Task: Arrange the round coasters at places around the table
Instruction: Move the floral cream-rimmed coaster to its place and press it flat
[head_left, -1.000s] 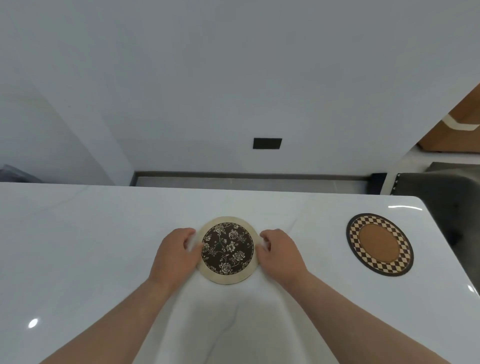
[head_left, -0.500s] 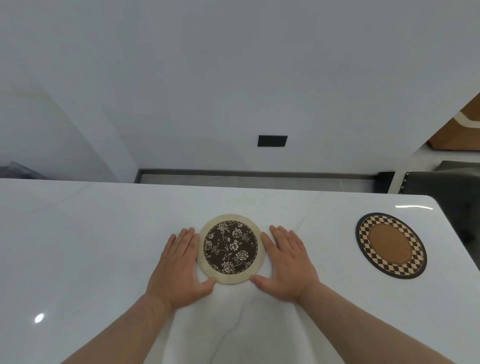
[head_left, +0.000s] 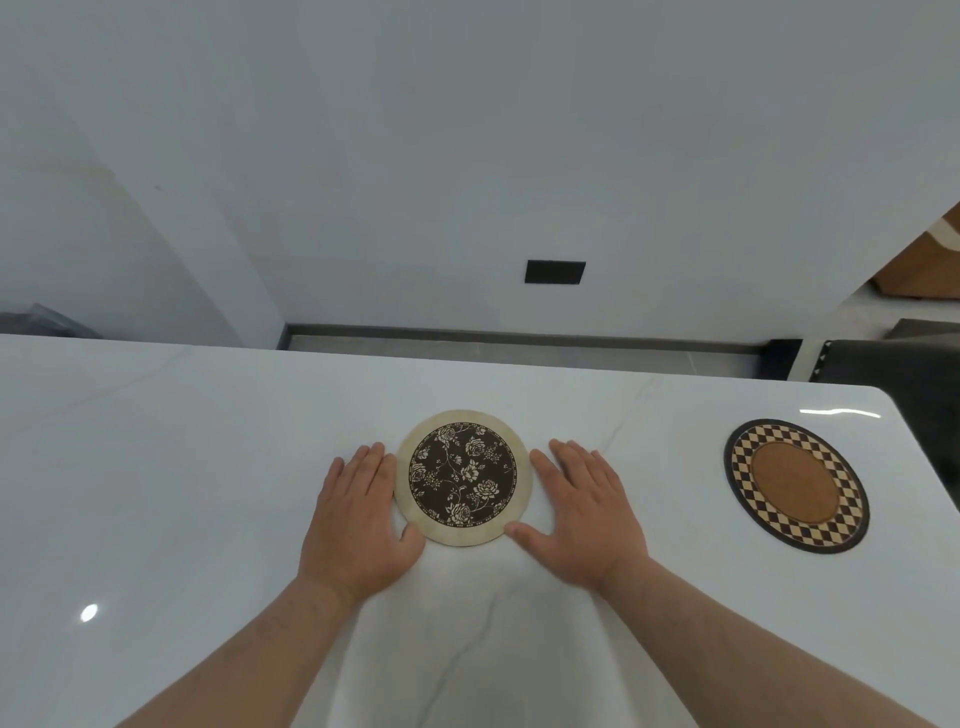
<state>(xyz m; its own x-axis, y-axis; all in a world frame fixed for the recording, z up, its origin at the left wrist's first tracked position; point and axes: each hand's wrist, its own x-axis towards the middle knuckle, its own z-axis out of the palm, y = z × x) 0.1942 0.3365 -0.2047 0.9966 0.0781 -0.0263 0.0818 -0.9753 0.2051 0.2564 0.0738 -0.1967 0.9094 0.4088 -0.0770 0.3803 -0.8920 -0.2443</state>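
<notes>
A round, pale wooden coaster with a dark brown floral centre is lying flat on the glossy white marble-look surface, near the middle of the view and a little back from the person's edge. The left hand is resting palm down just beside the coaster's left rim, fingers extended and held together, thumb tip touching or nearly touching the lower left rim. The right hand is mirroring it on the right side, flat and slightly spread, thumb reaching to the lower right rim. Neither hand is gripping anything; both are lying open on the surface, framing the coaster.

Well apart to the right, near the rounded corner of the surface, a second round coaster with a checkered cream-and-brown border and a plain tan centre is lying flat.

This placing step looks nearly finished. The likely risk is that the thin coaster is sitting on a slick, polished top, so a thumb dragging as the hands lift away could slide it out of position. The checkered coaster is lying close to the corner and a stray sleeve or arm could nudge it toward the edge.

No containers are showing in this view.
</notes>
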